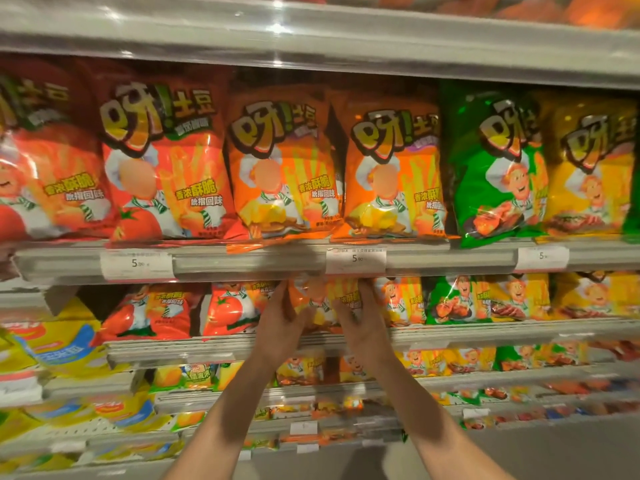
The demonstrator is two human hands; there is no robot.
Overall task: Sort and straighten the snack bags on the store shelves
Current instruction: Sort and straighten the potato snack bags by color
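- Both hands are reaching up to one orange bag on the shelf just under the middle price tag.
- The left hand is pressing the bag's left side, fingers spread a little and bent around it.
- The right hand is pressing the bag's right side the same way.
- The bag is standing between a red bag on its left and another orange bag on its right.
- Bigger bags are standing in a row above the tag.

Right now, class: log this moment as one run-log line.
step: straighten | left hand: on orange bag | right hand: on same bag | shelf: second visible
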